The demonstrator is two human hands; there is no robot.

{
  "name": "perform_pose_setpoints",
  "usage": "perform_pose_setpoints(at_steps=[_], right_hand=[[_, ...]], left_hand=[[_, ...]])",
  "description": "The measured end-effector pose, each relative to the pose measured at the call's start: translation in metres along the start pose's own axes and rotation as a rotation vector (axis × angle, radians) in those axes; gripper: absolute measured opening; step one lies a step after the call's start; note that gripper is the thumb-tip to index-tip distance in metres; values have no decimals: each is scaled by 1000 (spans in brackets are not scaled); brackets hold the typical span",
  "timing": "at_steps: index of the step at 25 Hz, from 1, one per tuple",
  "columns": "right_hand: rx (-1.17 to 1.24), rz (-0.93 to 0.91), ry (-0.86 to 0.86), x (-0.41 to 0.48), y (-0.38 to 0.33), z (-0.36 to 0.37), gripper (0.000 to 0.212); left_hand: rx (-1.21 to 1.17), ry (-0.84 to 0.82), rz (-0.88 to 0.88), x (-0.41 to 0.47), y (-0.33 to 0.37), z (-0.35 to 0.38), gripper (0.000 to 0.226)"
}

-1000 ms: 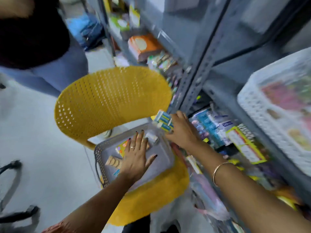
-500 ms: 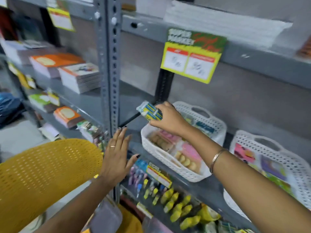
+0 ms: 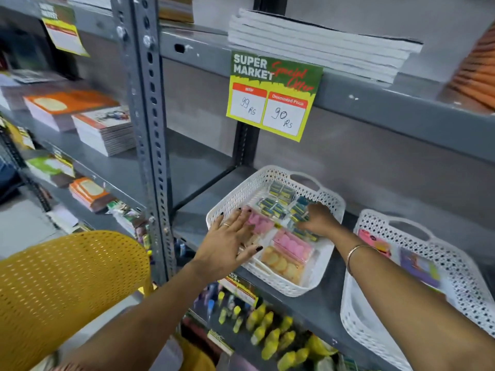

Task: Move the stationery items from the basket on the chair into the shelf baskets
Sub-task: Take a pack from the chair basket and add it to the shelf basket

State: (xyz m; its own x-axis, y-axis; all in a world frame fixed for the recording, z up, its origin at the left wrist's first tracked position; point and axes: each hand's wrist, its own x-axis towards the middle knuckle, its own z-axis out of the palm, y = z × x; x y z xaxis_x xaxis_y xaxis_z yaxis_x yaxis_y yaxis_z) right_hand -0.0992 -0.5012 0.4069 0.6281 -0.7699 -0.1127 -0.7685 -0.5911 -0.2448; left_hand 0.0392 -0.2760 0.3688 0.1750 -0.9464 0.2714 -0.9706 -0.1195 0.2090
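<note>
A white shelf basket (image 3: 281, 286) sits on the grey shelf and holds pink eraser packs (image 3: 293, 245), an orange pack (image 3: 281, 263) and several blue-and-yellow packs (image 3: 276, 203). My right hand (image 3: 320, 219) is inside the basket near its back right, fingers curled down over a blue-and-yellow pack among the others. My left hand (image 3: 230, 247) lies flat with spread fingers across the basket's front left, on the pink packs. The yellow chair (image 3: 67, 277) is at lower left. The basket on its seat is out of sight.
A second white basket (image 3: 375, 219) with colourful packs stands to the right. A perforated grey upright (image 3: 150, 129) rises left of the basket. A price sign (image 3: 273, 95) hangs from the shelf above. Notebook stacks (image 3: 104, 129) lie at left, and yellow bottles (image 3: 267, 330) fill the shelf below.
My right hand carried the blue-and-yellow packs from the chair basket up to the shelf and lowered them into the white basket. My left hand left the chair basket and now rests on the shelf basket.
</note>
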Motion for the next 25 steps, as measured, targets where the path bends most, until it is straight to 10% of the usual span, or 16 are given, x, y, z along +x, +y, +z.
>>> perform_pose_setpoints(at_steps=[22,25], right_hand=[[-278,-18,-295,6,11,0,57],[-427,-39,-128,-7,-16,-22,38]], left_hand=[[-94,151,-16,-4,0,10,69],[-97,169,-3,-5,4,6,71]])
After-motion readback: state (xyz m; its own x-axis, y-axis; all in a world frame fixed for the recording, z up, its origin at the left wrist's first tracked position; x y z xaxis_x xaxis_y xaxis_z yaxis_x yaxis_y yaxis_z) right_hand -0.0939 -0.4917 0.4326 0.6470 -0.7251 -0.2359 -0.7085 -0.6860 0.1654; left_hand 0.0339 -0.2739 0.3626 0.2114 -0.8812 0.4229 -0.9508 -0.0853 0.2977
